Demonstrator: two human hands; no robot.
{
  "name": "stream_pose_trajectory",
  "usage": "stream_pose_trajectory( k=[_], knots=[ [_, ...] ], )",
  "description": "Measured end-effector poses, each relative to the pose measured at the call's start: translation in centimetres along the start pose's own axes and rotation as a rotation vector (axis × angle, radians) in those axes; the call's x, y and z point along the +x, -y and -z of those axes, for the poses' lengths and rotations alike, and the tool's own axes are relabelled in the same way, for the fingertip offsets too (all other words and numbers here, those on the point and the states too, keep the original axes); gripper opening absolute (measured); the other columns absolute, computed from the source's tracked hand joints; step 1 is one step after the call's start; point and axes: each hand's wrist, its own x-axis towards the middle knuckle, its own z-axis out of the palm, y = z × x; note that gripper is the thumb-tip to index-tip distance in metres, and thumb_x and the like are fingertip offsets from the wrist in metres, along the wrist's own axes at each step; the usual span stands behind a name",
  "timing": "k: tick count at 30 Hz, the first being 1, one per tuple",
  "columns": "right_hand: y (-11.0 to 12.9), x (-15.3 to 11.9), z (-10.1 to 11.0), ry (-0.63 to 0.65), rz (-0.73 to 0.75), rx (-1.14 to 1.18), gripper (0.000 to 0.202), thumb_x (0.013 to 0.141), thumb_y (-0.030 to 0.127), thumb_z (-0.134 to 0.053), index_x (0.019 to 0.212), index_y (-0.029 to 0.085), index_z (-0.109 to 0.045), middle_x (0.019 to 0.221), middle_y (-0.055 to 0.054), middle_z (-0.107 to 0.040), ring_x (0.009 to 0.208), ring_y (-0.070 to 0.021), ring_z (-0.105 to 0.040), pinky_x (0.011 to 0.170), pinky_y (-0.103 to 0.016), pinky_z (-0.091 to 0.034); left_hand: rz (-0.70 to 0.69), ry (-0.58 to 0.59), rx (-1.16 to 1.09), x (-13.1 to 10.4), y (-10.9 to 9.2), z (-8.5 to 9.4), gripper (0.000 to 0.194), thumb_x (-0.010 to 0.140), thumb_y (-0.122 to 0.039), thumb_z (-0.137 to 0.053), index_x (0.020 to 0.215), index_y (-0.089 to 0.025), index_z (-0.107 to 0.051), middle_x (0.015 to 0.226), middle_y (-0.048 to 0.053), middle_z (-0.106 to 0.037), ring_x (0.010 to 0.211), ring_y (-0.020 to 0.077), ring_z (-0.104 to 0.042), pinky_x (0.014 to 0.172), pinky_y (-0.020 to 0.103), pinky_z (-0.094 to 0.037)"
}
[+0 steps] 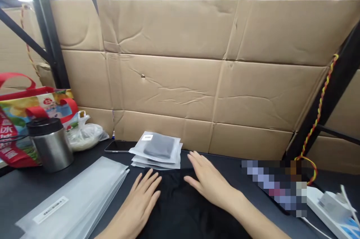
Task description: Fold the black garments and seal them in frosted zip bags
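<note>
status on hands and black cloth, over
Left hand and right hand open, neither gripping. Black cloth spread between them. Stacked packets close at its far edge.

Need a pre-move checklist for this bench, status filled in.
1. Hands free: ok; left hand and right hand open, gripping nothing.
2. Black cloth smooth throughout: cannot tell; dark, and it runs out of frame.
3. Plastic sleeves label-up: ok; top one's barcode label faces up.
4. Packets neatly squared: not ok; edges are offset.
5. Steel container clear of hands: ok; far left, upright, dark lid on.
</note>
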Motion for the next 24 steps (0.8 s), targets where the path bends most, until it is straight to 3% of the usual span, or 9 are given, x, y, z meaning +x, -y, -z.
stream_pose_trajectory(
  k=[3,6,12,17,21,24],
  knots=[
    [2.6,5.1,-1.7,-0.099,0.132,-0.019,0.072,0.088,0.036,-0.062,0.144,0.001,-0.034,0.150,-0.021,-0.033,0.140,-0.0310,-0.027,0.115,-0.044,-0.026,0.067,-0.061,-0.012,-0.2,1.9,-1.0,0.047,0.100,-0.028,-0.040,0.147,-0.028,-0.033,0.145,0.004,-0.048,0.135,0.0247,-0.039,0.108,0.048,-0.038],
    [4.4,9.0,-3.9,-0.138,0.191,-0.015,0.072,0.086,0.034,-0.064,0.143,0.002,-0.034,0.150,-0.022,-0.032,0.140,-0.0314,-0.026,0.114,-0.044,-0.026,0.074,-0.037,-0.018,-0.7,3.1,-1.6,0.049,0.099,-0.029,-0.042,0.147,-0.027,-0.033,0.145,0.006,-0.047,0.133,0.0253,-0.043,0.105,0.045,-0.043],
    [5.1,11.7,-5.9,-0.228,0.162,-0.032,0.049,0.090,0.004,-0.045,0.139,0.003,-0.040,0.140,-0.026,-0.046,0.133,-0.0327,-0.040,0.106,-0.050,-0.036,0.065,-0.039,-0.022,-1.1,3.6,-2.5,0.047,0.098,-0.028,-0.041,0.145,-0.026,-0.038,0.144,0.008,-0.048,0.131,0.0265,-0.044,0.103,0.045,-0.045],
    [3.7,8.6,-2.7,-0.282,0.137,0.005,0.051,0.088,-0.002,-0.036,0.136,0.012,-0.046,0.134,-0.016,-0.055,0.124,-0.0253,-0.051,0.102,-0.041,-0.043,0.076,-0.078,-0.035,-0.7,3.5,-2.0,0.050,0.097,-0.032,-0.044,0.146,-0.027,-0.033,0.144,0.009,-0.049,0.132,0.0300,-0.044,0.104,0.052,-0.043],
    [2.0,2.6,1.3,-0.298,0.171,0.060,0.056,0.084,-0.002,-0.036,0.136,0.016,-0.046,0.135,-0.009,-0.056,0.122,-0.0191,-0.052,0.104,-0.035,-0.042,0.213,-0.294,-0.149,0.6,1.7,0.8,0.061,0.095,-0.039,-0.049,0.148,-0.024,-0.021,0.145,0.014,-0.044,0.132,0.0323,-0.043,0.106,0.055,-0.039],
    [0.6,-1.8,2.6,-0.254,0.198,0.219,0.056,0.084,0.000,-0.039,0.134,0.023,-0.049,0.132,-0.004,-0.059,0.118,-0.0180,-0.055,0.102,-0.035,-0.044,0.211,-0.353,-0.290,1.1,-0.1,3.0,0.050,0.095,-0.038,-0.050,0.140,-0.027,-0.033,0.142,0.009,-0.048,0.129,0.0289,-0.048,0.105,0.051,-0.042]
  ],
)
